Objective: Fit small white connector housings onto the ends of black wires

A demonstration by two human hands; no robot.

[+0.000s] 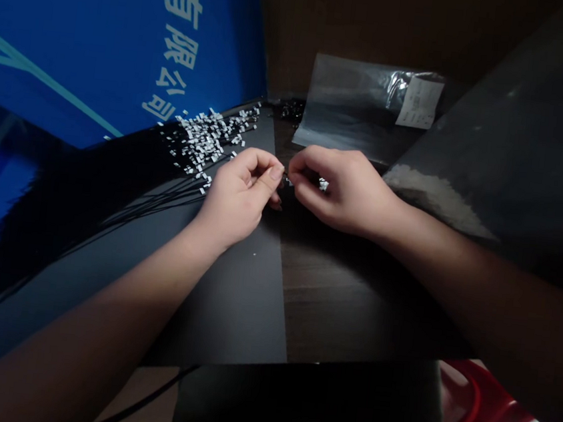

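Observation:
My left hand [240,193] and my right hand [337,186] meet over a dark table [353,299], both closed in a pinch. Between the fingertips is a thin black wire with a small part on its end [284,182]; small white pieces [323,185] show inside my right hand's curled fingers. A bundle of thin black wires [112,193] tipped with several small white tags [209,137] lies fanned out to the left, just behind my left hand, on a black mat [232,300].
A clear plastic bag [363,105] with a white label [420,102] lies behind my hands. A blue board with white characters [103,38] stands at the left. A pile of tiny dark parts [292,110] sits at the back. A red object [481,413] is at the bottom right.

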